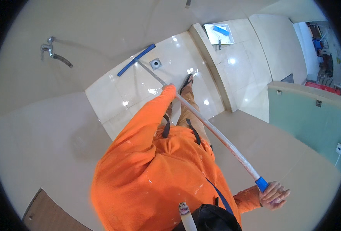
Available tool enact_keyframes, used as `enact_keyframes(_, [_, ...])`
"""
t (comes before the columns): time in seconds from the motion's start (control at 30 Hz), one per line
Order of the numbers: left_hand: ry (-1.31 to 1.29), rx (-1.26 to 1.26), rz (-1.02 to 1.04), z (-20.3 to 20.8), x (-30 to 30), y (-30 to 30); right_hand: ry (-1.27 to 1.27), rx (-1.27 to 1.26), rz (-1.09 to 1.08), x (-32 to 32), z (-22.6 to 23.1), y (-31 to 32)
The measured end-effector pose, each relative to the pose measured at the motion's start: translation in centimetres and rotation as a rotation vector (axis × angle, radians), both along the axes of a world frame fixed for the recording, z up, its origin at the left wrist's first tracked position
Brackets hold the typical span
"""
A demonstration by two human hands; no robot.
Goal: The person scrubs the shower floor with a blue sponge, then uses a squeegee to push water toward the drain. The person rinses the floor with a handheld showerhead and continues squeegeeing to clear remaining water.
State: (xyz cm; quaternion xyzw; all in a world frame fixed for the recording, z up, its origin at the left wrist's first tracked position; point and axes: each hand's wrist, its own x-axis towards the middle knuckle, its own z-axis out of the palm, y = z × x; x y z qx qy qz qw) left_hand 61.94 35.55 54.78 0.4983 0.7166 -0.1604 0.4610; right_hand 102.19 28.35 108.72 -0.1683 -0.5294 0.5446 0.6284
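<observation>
A floor squeegee (216, 133) with a long pale handle slants across the view, from the upper middle to the lower right. Its blue blade (136, 60) rests on the wet tiles close to the wall. My left hand (169, 87) is closed round the lower part of the handle, its fingers mostly hidden by the orange sleeve. At the blue-capped top end, my right hand (273, 195) wraps its fingers round the grip. A square floor drain (155, 63) lies just right of the blade.
A low curb (213, 65) borders the wet floor on the right. Beyond it sits a white paint tray (229, 37) with a blue roller (220, 30). A metal tap (49, 49) juts from the left wall. Frosted green glass (301, 115) stands right; my sandalled foot (186, 82) is near the curb.
</observation>
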Motion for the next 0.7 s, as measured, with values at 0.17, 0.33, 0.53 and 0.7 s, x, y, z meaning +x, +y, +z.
enact_keyframes(0.17, [-0.034, 0.077, 0.052, 0.4, 5.1, -2.2, -0.063, -0.082, -0.061, -0.1, 4.4, -0.7])
enact_keyframes(0.33, [-0.165, 0.173, -0.146, 4.1, 10.5, -4.9, -0.172, 0.006, -0.241, 1.7, 8.3, -4.0])
enact_keyframes(0.53, [-0.301, 0.401, 0.102, 2.2, 11.1, -4.8, -0.164, 0.114, -0.259, 1.4, 10.1, -6.5])
enact_keyframes(0.7, [-0.134, 0.626, 0.124, -0.5, 9.2, 6.2, -0.141, 0.105, -0.388, -1.0, 8.2, -2.5])
